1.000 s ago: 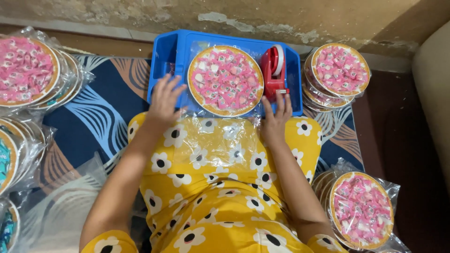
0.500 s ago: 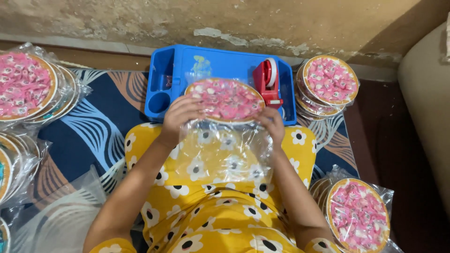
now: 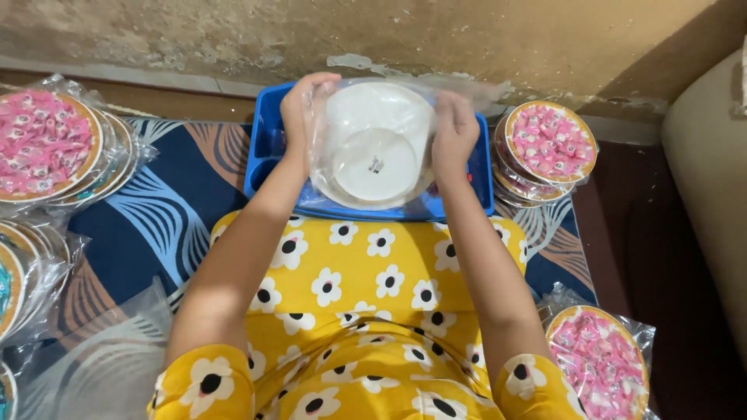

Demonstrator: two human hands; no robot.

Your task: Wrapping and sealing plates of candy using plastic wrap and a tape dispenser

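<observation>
Seen from above, both forearms reach forward over a lap in yellow flowered fabric. The left hand and right hand each grip an edge of a round white paper plate in a clear plastic bag, holding it tilted, plain underside facing the camera, above a blue plastic tray. A stack of wrapped pink-patterned plates sits just right of the tray
</observation>
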